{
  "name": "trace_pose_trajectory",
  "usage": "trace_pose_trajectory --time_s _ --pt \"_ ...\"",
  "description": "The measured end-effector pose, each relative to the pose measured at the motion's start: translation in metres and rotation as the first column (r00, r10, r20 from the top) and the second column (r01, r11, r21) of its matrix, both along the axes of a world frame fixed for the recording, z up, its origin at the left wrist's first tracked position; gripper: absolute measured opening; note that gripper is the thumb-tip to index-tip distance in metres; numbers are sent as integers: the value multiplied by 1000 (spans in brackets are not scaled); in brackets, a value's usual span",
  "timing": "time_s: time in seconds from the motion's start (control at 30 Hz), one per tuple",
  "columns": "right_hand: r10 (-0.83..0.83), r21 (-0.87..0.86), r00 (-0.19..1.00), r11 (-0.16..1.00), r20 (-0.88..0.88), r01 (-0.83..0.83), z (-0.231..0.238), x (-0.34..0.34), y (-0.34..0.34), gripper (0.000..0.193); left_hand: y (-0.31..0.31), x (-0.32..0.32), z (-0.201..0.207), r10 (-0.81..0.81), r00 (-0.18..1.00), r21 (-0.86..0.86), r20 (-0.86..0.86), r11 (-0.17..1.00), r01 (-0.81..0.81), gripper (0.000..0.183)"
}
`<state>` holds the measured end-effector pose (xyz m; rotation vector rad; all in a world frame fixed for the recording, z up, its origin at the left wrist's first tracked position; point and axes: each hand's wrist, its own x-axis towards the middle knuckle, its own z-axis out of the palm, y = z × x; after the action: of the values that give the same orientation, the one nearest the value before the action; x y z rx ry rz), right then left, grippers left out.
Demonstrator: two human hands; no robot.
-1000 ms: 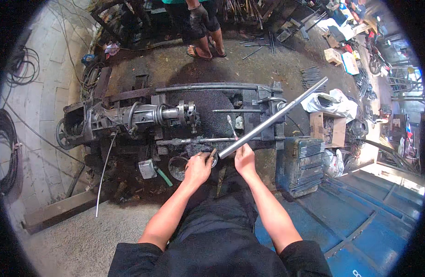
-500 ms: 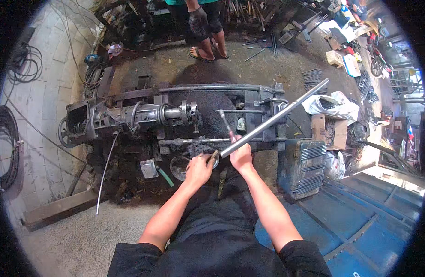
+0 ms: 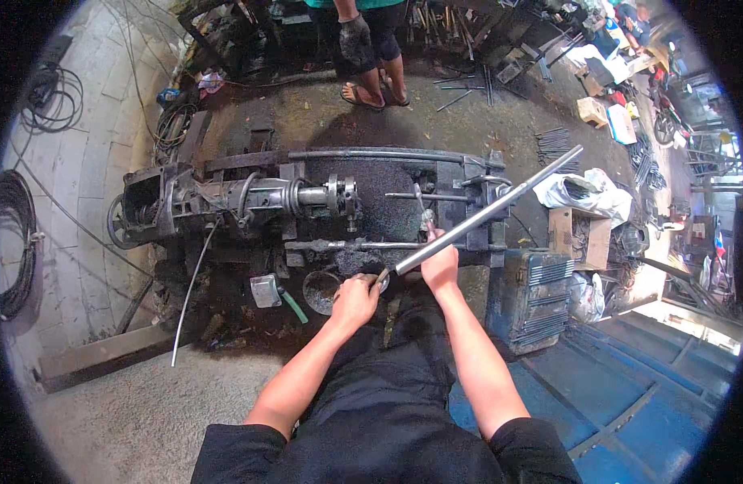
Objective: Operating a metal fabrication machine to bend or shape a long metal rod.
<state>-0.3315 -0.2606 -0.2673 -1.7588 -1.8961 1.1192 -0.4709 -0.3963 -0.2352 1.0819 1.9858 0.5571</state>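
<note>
My right hand [image 3: 442,268] is closed around a thin, brush-like tool [image 3: 421,196]. Its tip lies over a short horizontal steel rod [image 3: 444,197] on the machine. A long silver pipe [image 3: 492,208] slants up to the right and crosses in front of that hand. My left hand [image 3: 357,298] is closed on a short brown handle-like piece [image 3: 379,279] near the pipe's lower end; most of it is hidden by my fingers. Beneath this hand sits a round bowl [image 3: 313,292]. Left of the rod is the machine's round chuck [image 3: 342,198], above dark grit.
A person [image 3: 367,56] in sandals and a dark glove stands beyond the machine. To the right are a stack of ribbed metal [image 3: 541,286], a cardboard box [image 3: 580,235], and a white sack [image 3: 585,194]. A green-handled tool [image 3: 292,306] lies left of the bowl.
My right hand has moved a little right with the brush-like tool, whose tip shifted right along the rod. My left hand keeps its place on the brown piece. The whole view has shifted slightly.
</note>
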Motion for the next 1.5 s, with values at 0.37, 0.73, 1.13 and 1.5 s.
trace_pose_trajectory --time_s 0.37,0.73,1.13,1.5 --pt "88 -67 989 993 -119 -96 -11 5 15 29 3 6 -12 -62 998 25 -7 998 62 28" --pt "186 -38 982 982 17 -185 36 11 1 24 16 21 -30 -28 995 -85 97 996 37 27" --pt "252 1 947 966 198 -257 -16 156 -75 20 66 134 -127 355 832 -113 426 934 -340 34" --pt "316 39 838 928 446 -371 -19 132 20 38 123 175 -127 279 909 55 308 949 -310 34"
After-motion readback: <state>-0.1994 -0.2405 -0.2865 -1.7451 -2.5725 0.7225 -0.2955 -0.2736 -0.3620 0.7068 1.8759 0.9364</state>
